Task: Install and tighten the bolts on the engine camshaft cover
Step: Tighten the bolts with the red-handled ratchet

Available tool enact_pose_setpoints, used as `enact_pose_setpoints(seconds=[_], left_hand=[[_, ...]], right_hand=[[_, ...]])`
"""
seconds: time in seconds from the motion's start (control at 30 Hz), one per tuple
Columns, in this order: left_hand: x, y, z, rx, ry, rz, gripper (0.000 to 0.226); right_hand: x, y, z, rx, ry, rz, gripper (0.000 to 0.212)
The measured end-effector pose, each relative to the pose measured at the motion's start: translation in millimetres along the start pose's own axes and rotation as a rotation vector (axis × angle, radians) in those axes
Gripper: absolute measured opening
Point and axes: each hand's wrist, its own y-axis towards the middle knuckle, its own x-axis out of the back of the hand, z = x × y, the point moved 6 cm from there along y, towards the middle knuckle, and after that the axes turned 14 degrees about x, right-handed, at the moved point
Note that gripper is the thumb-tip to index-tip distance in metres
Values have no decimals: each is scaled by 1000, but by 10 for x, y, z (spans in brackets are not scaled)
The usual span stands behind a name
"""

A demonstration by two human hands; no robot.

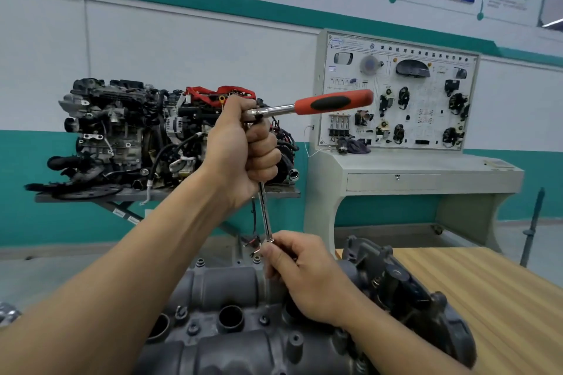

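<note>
The grey camshaft cover [231,283] lies low in the middle, with round plug holes and several bolts [199,262] along its edges. My left hand [243,149] is raised and grips the top of a long chrome extension bar [265,216] just under the ratchet head. The ratchet [332,103] has a red and black handle that points right. My right hand [300,271] pinches the bar's lower end near the cover's far edge. The socket tip is hidden by my fingers.
A wooden table [487,283] carries the cover and stretches to the right. Behind stands a complete engine [137,131] on a metal stand. A grey training console [399,94] with mounted car parts stands at the back right. A dark post [531,228] rises at the right.
</note>
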Motion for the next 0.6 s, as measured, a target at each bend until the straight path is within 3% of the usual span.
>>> enact_pose_setpoints(seconds=[0.13,0.37,0.6], left_hand=[[55,-37,-7,-49,-21,-30,47],[95,-56,-123,-13,-146,217,46],[306,-73,-150,-111,-238,50,46]], right_hand=[[7,-1,5,-10,18,-21,32],[27,-4,53,47,103,-69,31],[62,-12,-18,18,113,-103,20]])
